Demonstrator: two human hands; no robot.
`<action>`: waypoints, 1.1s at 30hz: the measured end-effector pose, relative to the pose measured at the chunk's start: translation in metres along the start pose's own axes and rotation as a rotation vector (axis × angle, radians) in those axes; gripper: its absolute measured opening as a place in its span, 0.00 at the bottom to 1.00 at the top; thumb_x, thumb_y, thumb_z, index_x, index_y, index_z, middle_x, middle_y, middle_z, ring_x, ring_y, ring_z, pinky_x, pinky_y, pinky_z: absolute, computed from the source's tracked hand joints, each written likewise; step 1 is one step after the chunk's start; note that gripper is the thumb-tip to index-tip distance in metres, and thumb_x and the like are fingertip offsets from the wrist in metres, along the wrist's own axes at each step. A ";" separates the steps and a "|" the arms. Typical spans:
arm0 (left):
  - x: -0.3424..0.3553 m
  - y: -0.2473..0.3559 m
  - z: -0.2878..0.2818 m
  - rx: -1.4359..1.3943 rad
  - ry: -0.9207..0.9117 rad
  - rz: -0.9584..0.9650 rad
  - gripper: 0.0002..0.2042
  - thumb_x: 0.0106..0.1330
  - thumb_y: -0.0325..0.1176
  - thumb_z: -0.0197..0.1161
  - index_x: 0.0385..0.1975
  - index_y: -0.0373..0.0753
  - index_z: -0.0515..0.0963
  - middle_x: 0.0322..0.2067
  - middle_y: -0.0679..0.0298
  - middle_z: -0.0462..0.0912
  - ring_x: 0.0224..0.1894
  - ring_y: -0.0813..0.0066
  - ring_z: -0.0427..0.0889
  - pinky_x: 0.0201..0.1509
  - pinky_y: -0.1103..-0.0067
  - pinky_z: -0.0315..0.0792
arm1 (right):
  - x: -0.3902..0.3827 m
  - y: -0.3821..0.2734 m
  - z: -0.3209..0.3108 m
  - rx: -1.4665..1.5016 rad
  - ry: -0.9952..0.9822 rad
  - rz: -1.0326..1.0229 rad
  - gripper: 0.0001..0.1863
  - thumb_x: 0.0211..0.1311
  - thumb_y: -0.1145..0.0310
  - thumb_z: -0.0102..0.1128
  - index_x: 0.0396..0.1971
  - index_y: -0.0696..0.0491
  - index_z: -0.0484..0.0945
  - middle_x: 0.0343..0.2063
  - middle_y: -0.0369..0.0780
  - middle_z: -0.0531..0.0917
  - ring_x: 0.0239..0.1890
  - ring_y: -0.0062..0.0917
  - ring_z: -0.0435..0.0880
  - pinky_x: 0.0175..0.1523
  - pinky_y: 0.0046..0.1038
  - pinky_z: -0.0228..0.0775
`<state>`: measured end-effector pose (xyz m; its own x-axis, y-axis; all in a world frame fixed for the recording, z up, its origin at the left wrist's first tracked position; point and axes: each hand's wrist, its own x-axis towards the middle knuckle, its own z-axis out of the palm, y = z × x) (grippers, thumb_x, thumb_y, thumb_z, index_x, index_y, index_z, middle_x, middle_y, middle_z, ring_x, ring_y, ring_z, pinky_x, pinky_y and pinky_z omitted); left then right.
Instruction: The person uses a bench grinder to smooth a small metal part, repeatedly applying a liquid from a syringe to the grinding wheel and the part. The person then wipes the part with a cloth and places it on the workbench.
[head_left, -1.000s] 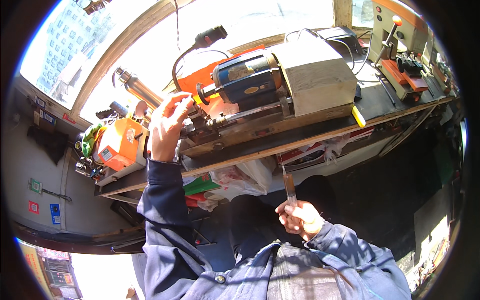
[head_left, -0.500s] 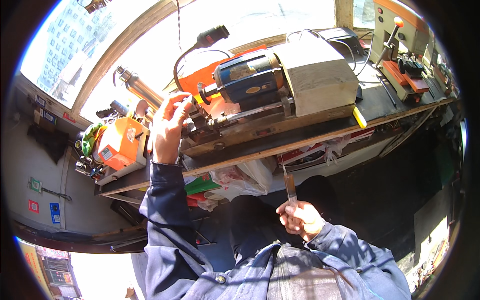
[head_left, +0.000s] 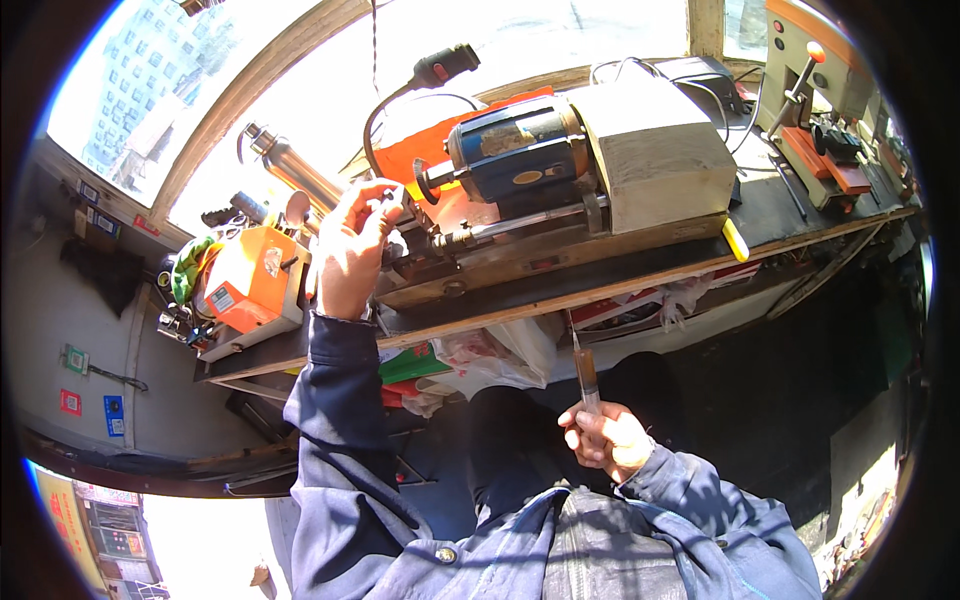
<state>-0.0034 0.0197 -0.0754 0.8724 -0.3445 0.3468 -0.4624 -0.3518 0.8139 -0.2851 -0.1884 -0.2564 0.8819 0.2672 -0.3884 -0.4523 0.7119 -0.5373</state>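
Pip: Where's your syringe (head_left: 587, 368)?

Jo: Low in front of you, not on the desk (head_left: 770, 215). Your right grip (head_left: 610, 442) is closed around it. The thin needle (head_left: 575, 332) points at the desk's front edge. Lift it without looking and it could bump there and bend, or poke you.

Pip: And your left grip (head_left: 355, 250)?

Jo: It's up by the black wheel (head_left: 427, 188), finger and thumb close together. I can't tell if they pinch anything. If that wheel turns, it might nip you.

Pip: What's in your way?

Jo: The desk's edge lies between your syringe and the blue motor (head_left: 520, 155). An orange machine (head_left: 248, 283) sits just left of your left wrist, and a bendy lamp (head_left: 442, 68) stands behind the motor.
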 end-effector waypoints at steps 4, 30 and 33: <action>-0.002 0.003 0.001 -0.053 0.005 -0.023 0.10 0.73 0.29 0.57 0.49 0.40 0.80 0.30 0.73 0.78 0.28 0.91 0.69 0.31 0.89 0.62 | -0.001 0.000 0.000 0.066 0.017 0.011 0.16 0.71 0.63 0.61 0.47 0.61 0.78 0.28 0.39 0.82 0.16 0.14 0.67 0.22 0.20 0.61; -0.018 0.008 -0.009 -0.215 0.134 -0.097 0.15 0.74 0.32 0.61 0.57 0.39 0.79 0.27 0.74 0.76 0.23 0.90 0.68 0.24 0.89 0.58 | -0.010 0.000 -0.006 0.008 0.032 -0.012 0.16 0.72 0.63 0.59 0.46 0.62 0.77 0.28 0.42 0.80 0.15 0.15 0.66 0.21 0.22 0.59; -0.046 -0.001 -0.019 -0.348 0.285 0.088 0.11 0.75 0.29 0.58 0.53 0.39 0.79 0.26 0.74 0.74 0.21 0.91 0.65 0.23 0.89 0.56 | -0.009 0.002 -0.017 -0.034 0.064 -0.049 0.15 0.71 0.65 0.59 0.45 0.63 0.77 0.28 0.42 0.80 0.15 0.15 0.66 0.21 0.21 0.59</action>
<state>-0.0400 0.0521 -0.0829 0.8635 -0.0897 0.4964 -0.4985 -0.0018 0.8669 -0.2961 -0.2003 -0.2668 0.8932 0.1894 -0.4077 -0.4139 0.7006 -0.5813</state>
